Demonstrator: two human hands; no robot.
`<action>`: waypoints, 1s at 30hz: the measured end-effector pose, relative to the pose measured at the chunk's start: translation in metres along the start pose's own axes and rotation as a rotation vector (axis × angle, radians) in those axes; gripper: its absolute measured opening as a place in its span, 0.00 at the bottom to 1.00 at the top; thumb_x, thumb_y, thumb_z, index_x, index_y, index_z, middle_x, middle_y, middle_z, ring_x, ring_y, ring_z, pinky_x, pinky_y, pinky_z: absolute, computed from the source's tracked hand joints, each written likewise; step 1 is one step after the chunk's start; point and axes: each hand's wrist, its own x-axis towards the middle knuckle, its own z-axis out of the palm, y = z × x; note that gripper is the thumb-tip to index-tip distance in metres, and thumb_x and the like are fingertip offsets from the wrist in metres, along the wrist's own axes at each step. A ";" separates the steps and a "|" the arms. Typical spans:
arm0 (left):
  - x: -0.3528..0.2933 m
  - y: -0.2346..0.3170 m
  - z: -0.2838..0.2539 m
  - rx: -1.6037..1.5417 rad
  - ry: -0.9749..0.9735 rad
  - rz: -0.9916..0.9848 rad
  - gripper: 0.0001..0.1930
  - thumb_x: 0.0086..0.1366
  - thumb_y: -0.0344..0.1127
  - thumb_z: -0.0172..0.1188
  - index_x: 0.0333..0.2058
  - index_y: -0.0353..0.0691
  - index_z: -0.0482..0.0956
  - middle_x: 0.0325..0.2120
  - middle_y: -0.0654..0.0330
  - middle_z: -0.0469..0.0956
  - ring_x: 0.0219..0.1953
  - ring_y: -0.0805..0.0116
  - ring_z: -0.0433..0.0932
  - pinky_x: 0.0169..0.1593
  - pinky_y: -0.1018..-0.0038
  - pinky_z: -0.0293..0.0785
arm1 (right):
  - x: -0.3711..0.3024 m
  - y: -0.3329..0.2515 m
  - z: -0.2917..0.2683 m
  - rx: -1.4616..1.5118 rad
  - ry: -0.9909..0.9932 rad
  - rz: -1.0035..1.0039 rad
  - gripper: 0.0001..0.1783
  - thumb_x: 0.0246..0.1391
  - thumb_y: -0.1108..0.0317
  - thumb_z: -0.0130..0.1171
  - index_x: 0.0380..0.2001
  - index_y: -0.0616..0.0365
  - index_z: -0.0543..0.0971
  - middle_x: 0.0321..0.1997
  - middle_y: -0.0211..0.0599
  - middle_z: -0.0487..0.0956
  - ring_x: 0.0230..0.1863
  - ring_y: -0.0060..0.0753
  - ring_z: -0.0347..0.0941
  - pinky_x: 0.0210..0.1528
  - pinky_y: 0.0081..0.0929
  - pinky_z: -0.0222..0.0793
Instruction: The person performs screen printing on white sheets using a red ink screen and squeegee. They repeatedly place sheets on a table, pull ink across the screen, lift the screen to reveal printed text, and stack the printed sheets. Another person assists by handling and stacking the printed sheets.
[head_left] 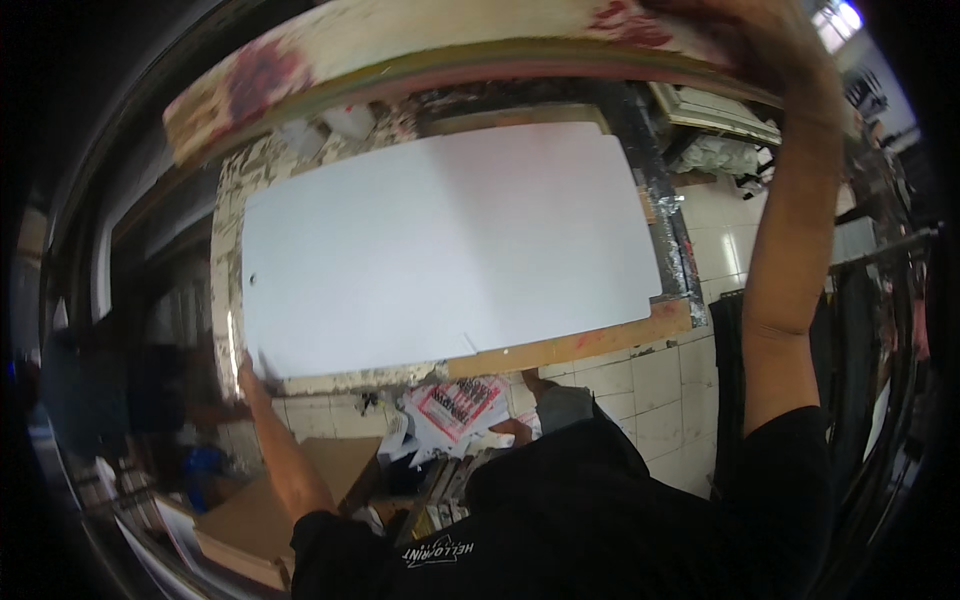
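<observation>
My right hand (735,28) reaches to the far right and grips a long wooden frame bar (440,38), pale with dark red stains, raised over the back of the table. A large white sheet (440,255) lies flat below it, with a small dark hole at its left edge and a small slit at the near edge. At the sheet's near left corner my left hand (250,375) is closed on the edge; its fingers are small and partly hidden. Under the sheet shows a worn, paint-spattered board (228,240) with a brown strip (590,343) along the near side.
Below the table are printed white papers (455,410) with red marks, and a brown cardboard box (280,500) at lower left. Dark cloth or panels (850,370) hang on a rack at right. Pale tiles (650,400) cover the floor. A light-coloured frame (720,112) stands at back right.
</observation>
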 end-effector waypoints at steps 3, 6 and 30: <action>-0.035 0.009 0.032 0.449 0.592 0.039 0.36 0.66 0.53 0.59 0.59 0.25 0.65 0.56 0.41 0.71 0.59 0.46 0.69 0.63 0.53 0.63 | -0.005 -0.019 0.003 -0.048 -0.018 0.024 0.23 0.43 0.63 0.75 0.39 0.69 0.83 0.33 0.38 0.83 0.37 0.26 0.75 0.43 0.25 0.70; -0.106 0.016 0.074 -0.439 0.407 -0.140 0.32 0.66 0.48 0.61 0.55 0.23 0.68 0.51 0.41 0.73 0.48 0.50 0.77 0.54 0.52 0.73 | -0.009 -0.018 0.005 -0.051 -0.008 0.022 0.23 0.43 0.64 0.75 0.39 0.71 0.82 0.35 0.39 0.83 0.39 0.28 0.76 0.44 0.26 0.70; -0.273 0.105 0.139 -0.612 -0.022 0.200 0.45 0.66 0.58 0.59 0.68 0.37 0.46 0.55 0.53 0.69 0.50 0.65 0.73 0.59 0.60 0.64 | -0.047 -0.044 0.018 -0.151 -0.124 0.266 0.23 0.51 0.61 0.66 0.49 0.61 0.81 0.41 0.44 0.83 0.43 0.35 0.78 0.49 0.31 0.71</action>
